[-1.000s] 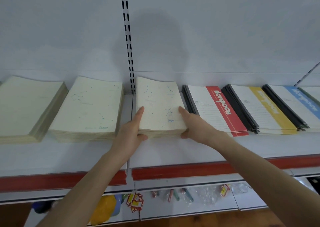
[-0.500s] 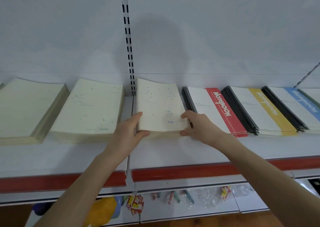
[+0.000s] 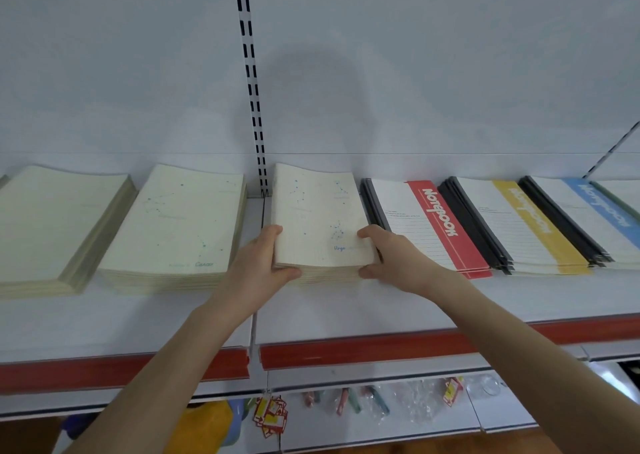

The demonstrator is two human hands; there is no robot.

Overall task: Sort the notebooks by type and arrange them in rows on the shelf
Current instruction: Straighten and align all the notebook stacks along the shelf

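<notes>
Cream stack of constellation-print notebooks marked "Virgo" [image 3: 315,218] lies on the white metal shelf [image 3: 346,304], mid-row, with its far edge close to the back panel. Left hand [image 3: 256,266] grip clasps the near-left corner, thumb along the near edge and fingers up the left side. Right hand [image 3: 398,259] grip clasps the near-right corner the same way.

Edges and room:
- **Left:** a narrow gap of bare shelf to the cream "Cancer" notebook stack [image 3: 180,225]; the shelf seam runs through this gap.
- **Right:** the red-banded notebook stack [image 3: 433,225] sits just beside, and the right hand covers the slit between them. Hardly any room here.
- **Near:** a wide bare strip of shelf runs up to the red price strip [image 3: 346,349].

Hidden or unclear:
- The blue-banded notebook stack [image 3: 595,211], right of the yellow-banded notebook stack [image 3: 519,225], is cut off by the frame.
- The plain cream notebook stack [image 3: 52,225] at far left is cut off too.
- Cannot tell whether the Virgo stack is lifted or resting on the shelf.
- The small wrapped items on the lower shelf [image 3: 381,429] are blurred.
</notes>
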